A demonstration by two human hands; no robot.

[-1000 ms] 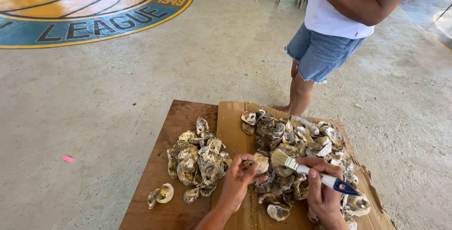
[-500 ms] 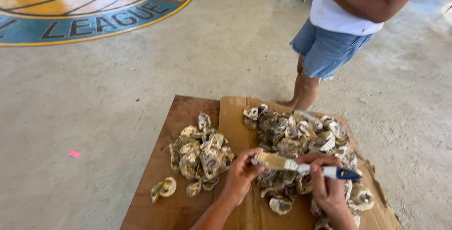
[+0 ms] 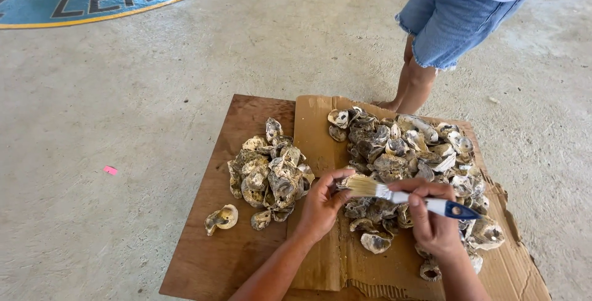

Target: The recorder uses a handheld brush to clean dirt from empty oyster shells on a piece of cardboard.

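Low in the frame's centre, the right hand (image 3: 431,221) is closed around the blue-and-white handle of a paintbrush (image 3: 404,195), its pale bristles pointing left and touching the left hand (image 3: 322,204), whose fingers curl around a small shell that is mostly hidden. Both hover over cardboard (image 3: 314,134) between two oyster shell piles (image 3: 268,171), with a bystander's legs (image 3: 414,82) at upper right

Your paintbrush (image 3: 404,195) has pale bristles, a metal ferrule and a glossy blue-and-white plastic handle. The oyster shells (image 3: 404,153) look rough, chalky, matt. Under them lie torn corrugated cardboard (image 3: 314,128), a smooth brown wooden board (image 3: 246,113) and matt, gritty concrete floor (image 3: 123,91).
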